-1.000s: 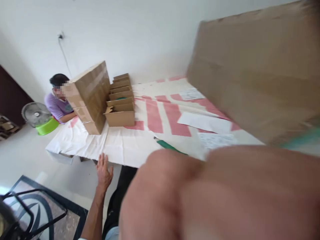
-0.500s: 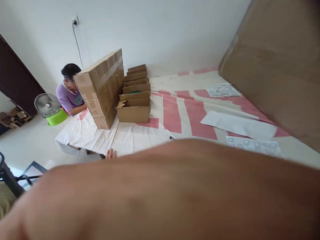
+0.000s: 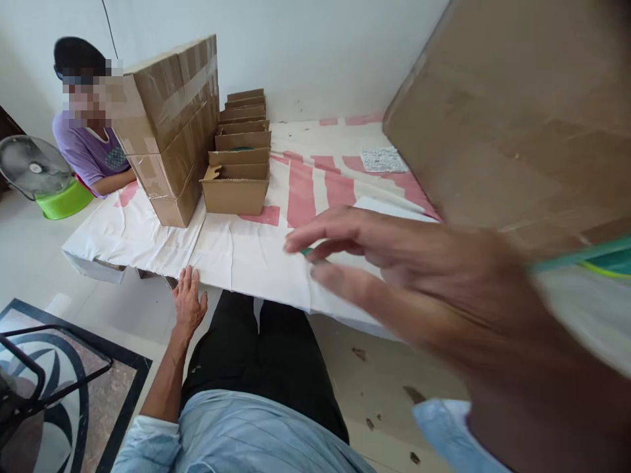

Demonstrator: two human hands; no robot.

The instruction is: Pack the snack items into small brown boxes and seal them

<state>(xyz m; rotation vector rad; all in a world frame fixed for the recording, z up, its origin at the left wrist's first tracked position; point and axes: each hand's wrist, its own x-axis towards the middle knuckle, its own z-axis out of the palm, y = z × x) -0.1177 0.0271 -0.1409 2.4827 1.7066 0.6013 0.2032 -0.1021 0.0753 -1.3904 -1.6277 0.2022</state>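
Pale wall backed a cloth-covered table. On it a green object peeped from behind the fingers of the right hand, which masked its long axis; contact could not be judged. That hand, the nearer, had thumb and fingers parted, gripping nothing visible. Well to its left, the left hand rested flat at the table's edge, apparently empty. Beyond stood open boxes and stacked cartons; large cardboard rose at the right.
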